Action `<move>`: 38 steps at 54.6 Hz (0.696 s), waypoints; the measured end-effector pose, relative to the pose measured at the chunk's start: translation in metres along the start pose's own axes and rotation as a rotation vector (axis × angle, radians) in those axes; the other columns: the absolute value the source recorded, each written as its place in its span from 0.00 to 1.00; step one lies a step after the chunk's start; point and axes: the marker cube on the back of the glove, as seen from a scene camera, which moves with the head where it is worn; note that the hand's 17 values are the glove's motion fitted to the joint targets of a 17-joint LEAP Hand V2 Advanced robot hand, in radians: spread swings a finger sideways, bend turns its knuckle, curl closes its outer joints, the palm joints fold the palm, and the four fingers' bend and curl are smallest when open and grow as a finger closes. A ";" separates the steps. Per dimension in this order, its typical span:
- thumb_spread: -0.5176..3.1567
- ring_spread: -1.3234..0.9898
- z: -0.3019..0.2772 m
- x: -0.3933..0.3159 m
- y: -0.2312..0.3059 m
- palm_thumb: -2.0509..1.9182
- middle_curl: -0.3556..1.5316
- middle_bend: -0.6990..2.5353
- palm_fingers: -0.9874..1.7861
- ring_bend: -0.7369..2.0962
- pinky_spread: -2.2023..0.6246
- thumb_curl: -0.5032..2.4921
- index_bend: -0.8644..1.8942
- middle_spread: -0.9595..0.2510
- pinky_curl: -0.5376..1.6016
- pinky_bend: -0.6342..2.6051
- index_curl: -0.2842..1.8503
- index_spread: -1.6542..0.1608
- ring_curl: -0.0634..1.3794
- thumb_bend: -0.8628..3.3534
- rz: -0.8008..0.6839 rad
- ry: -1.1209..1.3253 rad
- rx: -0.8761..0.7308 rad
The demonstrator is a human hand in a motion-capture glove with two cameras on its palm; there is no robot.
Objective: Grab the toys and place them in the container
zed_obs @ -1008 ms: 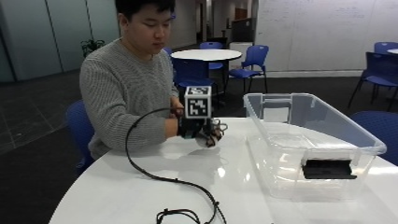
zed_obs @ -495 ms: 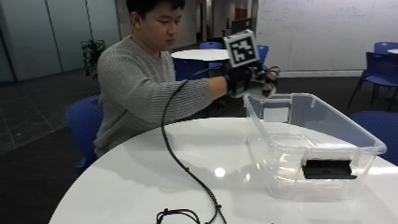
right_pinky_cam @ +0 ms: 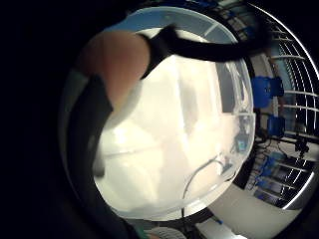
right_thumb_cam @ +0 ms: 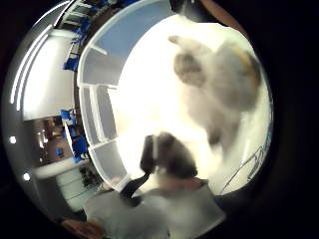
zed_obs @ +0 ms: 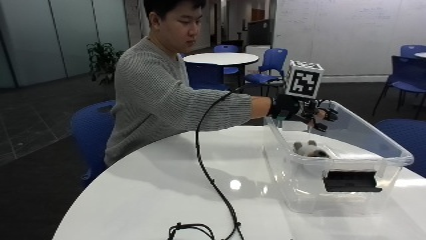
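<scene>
Now the gloved right hand [zed_obs: 303,112] is up above the container [zed_obs: 346,197], over the end nearest the person. Its fingers [zed_obs: 326,116] are spread apart and hold nothing. The container is a clear plastic box that stands on the white round desk [zed_obs: 146,200]. A small fluffy toy [zed_obs: 311,148], gray and white, is inside the container, below the hand. From the palm, the toy [right_thumb_cam: 219,79] shows against the container's pale bottom.

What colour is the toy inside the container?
White and grey toy, clearest in the outside view.
</scene>
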 end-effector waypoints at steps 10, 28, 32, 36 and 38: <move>0.47 0.50 -0.005 0.004 0.030 0.51 0.42 0.25 0.28 0.31 0.79 0.34 0.41 0.64 0.42 0.47 0.46 0.66 0.28 0.19 -0.034 -0.043 0.059; 0.48 0.54 -0.046 0.084 0.181 0.50 0.36 0.25 0.31 0.31 0.81 0.29 0.39 0.66 0.41 0.44 0.42 0.67 0.23 0.19 -0.026 -0.234 0.194; 0.48 0.54 -0.038 0.098 0.237 0.50 0.35 0.26 0.31 0.32 0.81 0.28 0.39 0.66 0.40 0.43 0.41 0.67 0.23 0.19 -0.093 -0.181 0.225; 0.48 0.54 -0.028 0.121 0.289 0.50 0.35 0.26 0.32 0.32 0.81 0.27 0.39 0.66 0.40 0.42 0.41 0.67 0.22 0.19 -0.036 -0.128 0.269; 0.48 0.54 -0.024 0.130 0.307 0.50 0.34 0.26 0.33 0.32 0.81 0.27 0.39 0.66 0.40 0.42 0.41 0.67 0.22 0.19 0.009 -0.121 0.284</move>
